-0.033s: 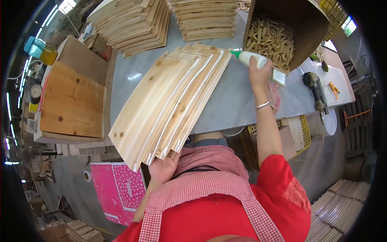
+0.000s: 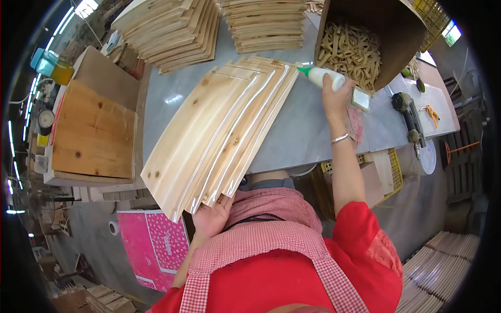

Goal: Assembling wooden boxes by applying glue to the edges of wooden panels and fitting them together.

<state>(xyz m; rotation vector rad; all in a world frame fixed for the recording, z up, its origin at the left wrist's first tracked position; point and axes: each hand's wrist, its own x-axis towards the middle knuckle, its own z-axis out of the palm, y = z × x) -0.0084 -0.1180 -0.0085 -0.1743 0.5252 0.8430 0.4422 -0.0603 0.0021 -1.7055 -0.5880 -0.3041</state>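
Several pale wooden boards point(image 2: 180, 128) lie fanned out and overlapping, slanting from the grey table over its near edge. White glue lines point(image 2: 229, 133) run lengthwise along the exposed strips on their right side. My left hand point(image 2: 210, 218) grips the boards' near ends from below, its fingertips partly hidden under the wood. With its fingers wrapped round a white squeeze bottle point(image 2: 319, 76), my right hand point(image 2: 336, 93) tilts the green nozzle leftward, close to the far right corner of the outermost board. A small whitish block point(image 2: 360, 99) sits just right of this hand.
Two stacks of boards point(image 2: 172, 36) point(image 2: 265, 26) stand at the table's far side. A tipped box point(image 2: 399, 39) holds pale wooden loops point(image 2: 350, 57). Rightward lie a black pneumatic tool point(image 2: 409, 120) and orange pliers point(image 2: 432, 116). A wooden box point(image 2: 94, 130) stands left.
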